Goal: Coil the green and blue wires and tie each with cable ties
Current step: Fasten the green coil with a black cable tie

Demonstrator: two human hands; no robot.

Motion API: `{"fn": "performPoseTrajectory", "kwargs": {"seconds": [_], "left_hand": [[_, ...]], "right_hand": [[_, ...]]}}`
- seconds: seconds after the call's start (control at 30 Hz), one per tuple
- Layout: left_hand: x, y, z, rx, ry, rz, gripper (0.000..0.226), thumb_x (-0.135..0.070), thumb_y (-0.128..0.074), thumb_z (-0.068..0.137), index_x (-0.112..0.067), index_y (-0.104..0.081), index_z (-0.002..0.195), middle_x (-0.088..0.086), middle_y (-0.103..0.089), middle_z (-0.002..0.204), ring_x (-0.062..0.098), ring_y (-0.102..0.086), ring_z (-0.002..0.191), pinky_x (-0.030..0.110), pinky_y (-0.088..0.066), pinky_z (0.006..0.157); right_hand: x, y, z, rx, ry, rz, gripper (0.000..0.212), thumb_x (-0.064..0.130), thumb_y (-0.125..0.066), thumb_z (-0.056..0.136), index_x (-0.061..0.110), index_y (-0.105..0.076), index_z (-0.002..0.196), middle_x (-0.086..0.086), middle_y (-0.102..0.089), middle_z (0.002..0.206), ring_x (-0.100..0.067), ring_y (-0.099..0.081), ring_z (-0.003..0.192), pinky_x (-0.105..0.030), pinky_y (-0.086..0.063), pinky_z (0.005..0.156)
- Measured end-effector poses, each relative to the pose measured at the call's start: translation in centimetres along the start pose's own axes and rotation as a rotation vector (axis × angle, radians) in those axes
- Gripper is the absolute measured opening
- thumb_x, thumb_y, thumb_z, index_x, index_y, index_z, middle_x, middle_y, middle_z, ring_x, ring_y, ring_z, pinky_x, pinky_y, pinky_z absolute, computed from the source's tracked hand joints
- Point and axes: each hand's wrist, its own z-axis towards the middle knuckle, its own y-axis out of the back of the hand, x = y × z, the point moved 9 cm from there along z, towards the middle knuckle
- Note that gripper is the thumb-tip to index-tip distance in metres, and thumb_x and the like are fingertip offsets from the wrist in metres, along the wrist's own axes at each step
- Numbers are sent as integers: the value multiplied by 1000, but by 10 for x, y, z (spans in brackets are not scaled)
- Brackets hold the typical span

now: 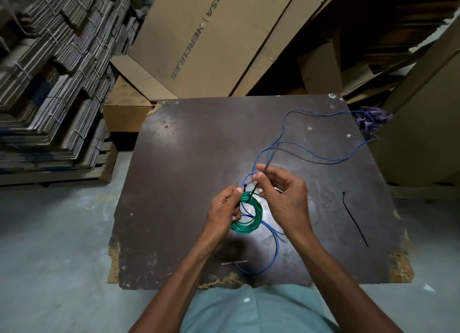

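Left hand [225,205] grips green coil [249,215], right hand [278,186] pinches cable tie [258,181]; best to pull the tail straight, keeping loops bunched.

A worn dark board [189,183] with crumbling corners serves as the tabletop. Behind it leans a large cardboard carton [211,34] printed "BSA HERCULES". Bundled flattened cardboard stacks [49,71] fill the left; purple cloth [373,120] sits far right.
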Motion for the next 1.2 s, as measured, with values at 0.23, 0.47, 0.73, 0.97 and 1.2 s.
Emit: {"fn": "performPoseTrajectory", "kwargs": {"seconds": [0.23, 0.47, 0.73, 0.97, 1.2], "left_hand": [[-1, 0, -12, -50, 36, 25, 35, -19, -58, 96, -21, -57, 61, -5, -38, 49, 10, -30, 45, 22, -27, 44], [-7, 5, -17, -114, -16, 37, 33, -11, -60, 93, -16, -57, 60, -6, -42, 47, 11, -32, 46, 23, -27, 46], [-21, 9, -23, -125, -146, 101, 30, -11, -62, 91, -15, -60, 61, -8, -53, 52, 6, -43, 50, 19, -34, 49], [-31, 3, -28, -60, -179, 20, 28, -23, -60, 84, -21, -58, 56, -6, -50, 54, 11, -41, 54, 24, -31, 50], [-37, -3, -32, 5, -216, -24, 23, -35, -61, 76, -22, -60, 58, -10, -49, 54, 4, -40, 51, 19, -32, 50]], "right_hand": [[16, -1, 1, -73, 172, -232, 20, 26, -60, 101, 29, -77, 112, -8, -64, 64, -33, -63, 64, -46, -53, 61], [33, -1, -9, -72, 425, -623, 14, 14, -72, 90, 18, -81, 99, 1, -59, 60, -13, -49, 53, -37, -47, 55], [31, 6, -24, 66, 381, -474, 15, 4, -82, 80, 18, -81, 87, 3, -67, 76, -9, -63, 66, -7, -46, 61], [39, 6, -32, 51, 410, -438, 20, 1, -81, 80, 18, -83, 91, 1, -64, 73, -10, -63, 65, -7, -48, 60], [54, 6, -35, 17, 457, -427, 18, -2, -81, 77, 13, -83, 85, -1, -66, 71, -8, -64, 61, -2, -43, 63]]}}
